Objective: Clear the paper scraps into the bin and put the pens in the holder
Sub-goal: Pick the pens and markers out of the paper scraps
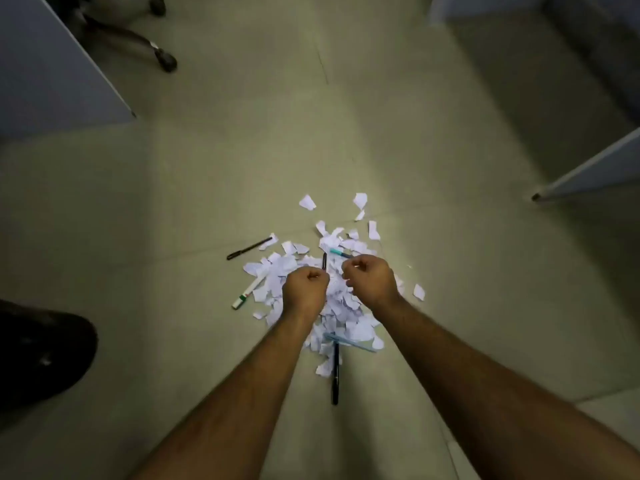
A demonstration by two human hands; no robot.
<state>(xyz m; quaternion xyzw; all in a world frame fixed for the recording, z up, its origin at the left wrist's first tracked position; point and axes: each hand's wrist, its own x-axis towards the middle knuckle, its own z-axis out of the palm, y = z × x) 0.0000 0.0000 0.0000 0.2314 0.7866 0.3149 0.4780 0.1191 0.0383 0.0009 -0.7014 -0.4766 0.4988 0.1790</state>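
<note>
A heap of white paper scraps (341, 306) lies on the pale tiled floor. My left hand (305, 285) and my right hand (370, 278) hover over the heap, both curled into fists with nothing visible in them. A black pen (248, 248) lies at the heap's upper left. A white marker with a green cap (250, 289) lies at its left edge. A black pen (335, 374) sticks out toward me, crossed by a light blue pen (349, 342). A teal pen (339, 253) and a dark pen (324, 260) lie just beyond my fists.
A dark rounded object (41, 351) sits at the left edge. Desk panels stand at the upper left (52, 71) and at the right (588, 171). An office chair base with castors (152, 39) is at the top left. No bin or holder is in view.
</note>
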